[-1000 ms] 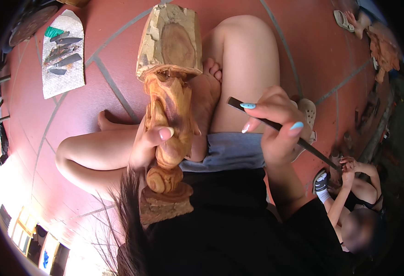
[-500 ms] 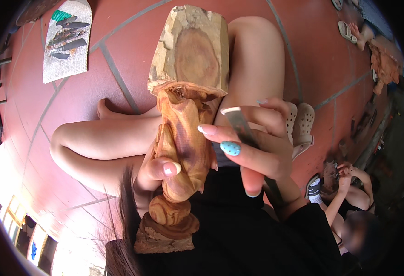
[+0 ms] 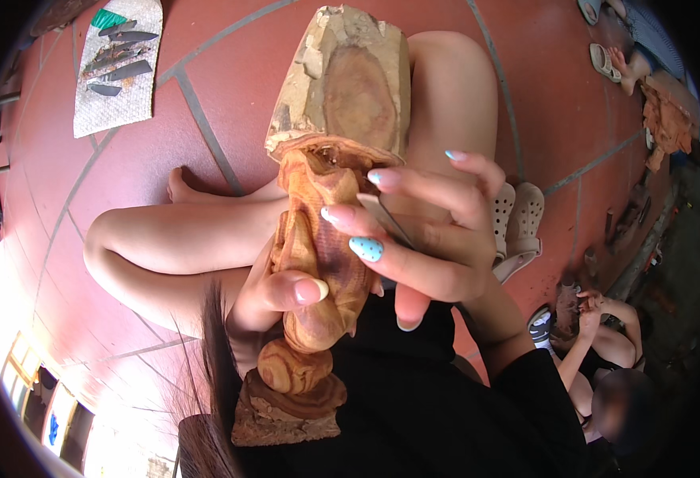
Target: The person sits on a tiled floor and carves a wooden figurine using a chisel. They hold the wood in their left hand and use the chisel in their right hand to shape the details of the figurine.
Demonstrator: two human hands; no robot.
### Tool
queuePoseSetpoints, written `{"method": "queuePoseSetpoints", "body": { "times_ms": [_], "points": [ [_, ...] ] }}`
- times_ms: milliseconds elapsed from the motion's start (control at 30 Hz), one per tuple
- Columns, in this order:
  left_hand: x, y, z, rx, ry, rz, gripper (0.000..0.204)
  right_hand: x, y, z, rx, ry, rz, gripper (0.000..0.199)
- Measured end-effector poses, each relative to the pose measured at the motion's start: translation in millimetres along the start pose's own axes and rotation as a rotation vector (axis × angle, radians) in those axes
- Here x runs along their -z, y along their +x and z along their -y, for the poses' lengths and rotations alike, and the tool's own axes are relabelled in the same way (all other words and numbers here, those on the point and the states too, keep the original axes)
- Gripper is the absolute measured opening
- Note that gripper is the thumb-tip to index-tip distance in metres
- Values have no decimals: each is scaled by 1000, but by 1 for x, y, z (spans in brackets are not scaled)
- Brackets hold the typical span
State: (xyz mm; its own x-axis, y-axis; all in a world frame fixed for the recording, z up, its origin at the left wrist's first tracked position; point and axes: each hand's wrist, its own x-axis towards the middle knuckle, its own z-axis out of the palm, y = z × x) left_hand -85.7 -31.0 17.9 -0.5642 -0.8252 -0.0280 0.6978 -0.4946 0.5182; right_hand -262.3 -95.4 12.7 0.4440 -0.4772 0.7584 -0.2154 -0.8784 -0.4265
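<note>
A wooden carving (image 3: 330, 263) stands tilted over my lap. Its far end is an uncut pale block, the middle is smooth with flowing folds, and a ball above a rough brown base forms the near end. My left hand (image 3: 274, 299) wraps round the middle from the left, thumb on top, its other fingers mostly hidden behind. Between the fingers of my right hand (image 3: 449, 243) is a flat metal carving blade (image 3: 383, 217), its tip close to the carving's upper right side. The fingertips lie near or against the wood; contact is hard to tell.
A whitish mat (image 3: 115, 107) with several dark blades (image 3: 129, 72) lies at the far left on the red tiled floor (image 3: 206, 64). Pale clogs (image 3: 525, 219) sit beside my right knee. Another person (image 3: 605, 327) sits at the lower right; reddish-brown wood (image 3: 667, 115) is at the far right.
My right hand has moved left and closer to the carving, bringing the blade tip down toward it. The carving has shifted slightly right in the picture, still in my left hand.
</note>
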Motion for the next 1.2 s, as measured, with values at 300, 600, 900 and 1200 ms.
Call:
{"method": "queuePoseSetpoints", "body": {
  "times_ms": [300,600,900,1200],
  "points": [
    [-21,0,-11,184,7,-254,71,0,-8,2,52,36,-86,44],
    [-15,-10,10,115,31,-395,73,17,6,-15,30,-84,150,52],
    [3,3,-7,241,246,-367,61,37,1,-11,-483,312,180,72],
    [20,16,8,80,484,-558,77,37,-9,-13,-506,394,161,45]
  ]
}}
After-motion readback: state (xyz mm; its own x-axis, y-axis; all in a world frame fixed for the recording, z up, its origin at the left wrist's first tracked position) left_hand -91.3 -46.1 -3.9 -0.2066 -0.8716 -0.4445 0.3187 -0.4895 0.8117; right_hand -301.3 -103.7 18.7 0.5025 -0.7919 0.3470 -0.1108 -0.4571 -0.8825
